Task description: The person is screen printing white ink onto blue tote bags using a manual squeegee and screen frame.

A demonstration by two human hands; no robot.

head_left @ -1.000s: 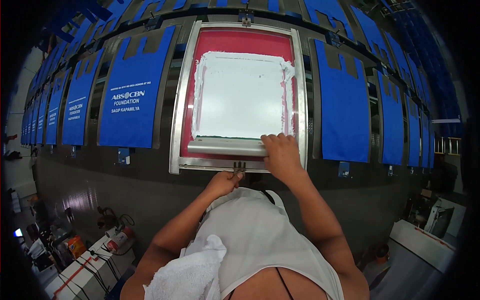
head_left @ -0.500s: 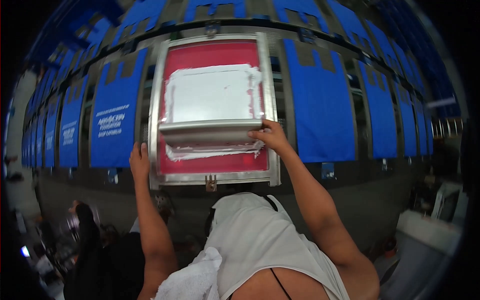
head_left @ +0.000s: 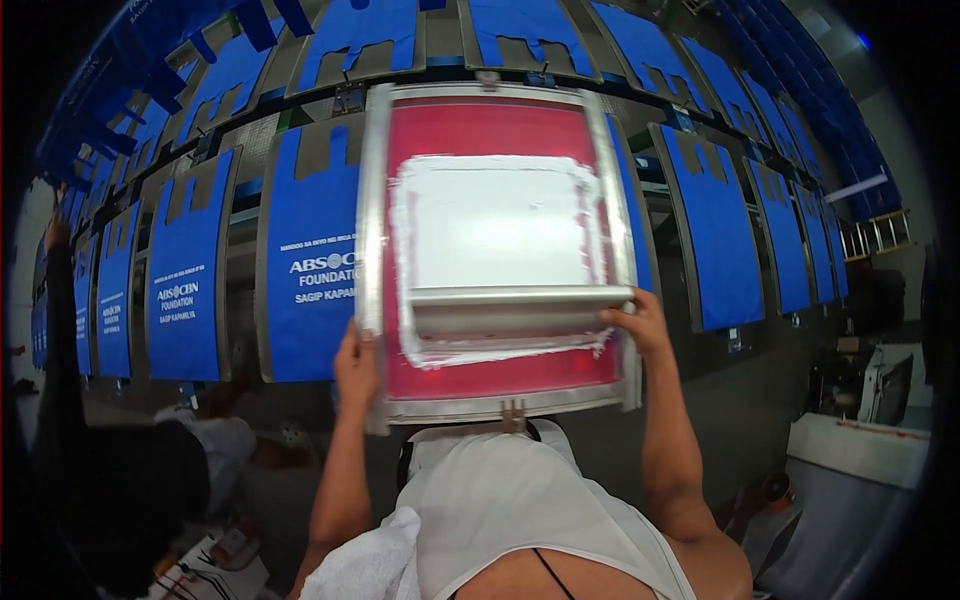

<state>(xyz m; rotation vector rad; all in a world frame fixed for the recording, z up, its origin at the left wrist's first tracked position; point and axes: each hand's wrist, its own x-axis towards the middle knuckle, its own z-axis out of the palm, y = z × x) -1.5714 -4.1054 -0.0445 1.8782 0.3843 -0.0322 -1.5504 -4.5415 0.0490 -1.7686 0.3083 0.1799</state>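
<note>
A silver-framed printing screen (head_left: 612, 170) with a red mesh (head_left: 490, 130) carries a square of white ink (head_left: 490, 220). My left hand (head_left: 356, 370) grips the left side of the frame, low down. My right hand (head_left: 632, 325) holds the right end of a wide metal squeegee bar (head_left: 505, 308), which lies across the lower part of the ink, its fingers at the frame's right side. A metal clamp (head_left: 513, 415) is on the frame's lower bar. The screen overlaps blue bags on boards, covering part of a printed one (head_left: 300, 200) and another behind its right edge.
Rows of blue bags (head_left: 720, 240) on boards run left, right and behind. A co-worker in dark sleeves (head_left: 120, 470) reaches up at the left. A small ladder (head_left: 870, 235) stands at the right; a white box-like bench (head_left: 850, 450) is at lower right.
My left hand left the bottom clamp and took the frame's side. The bar moved with my right hand. The screen has shifted along the row over neighbouring bags. A co-worker has come into view at left.
</note>
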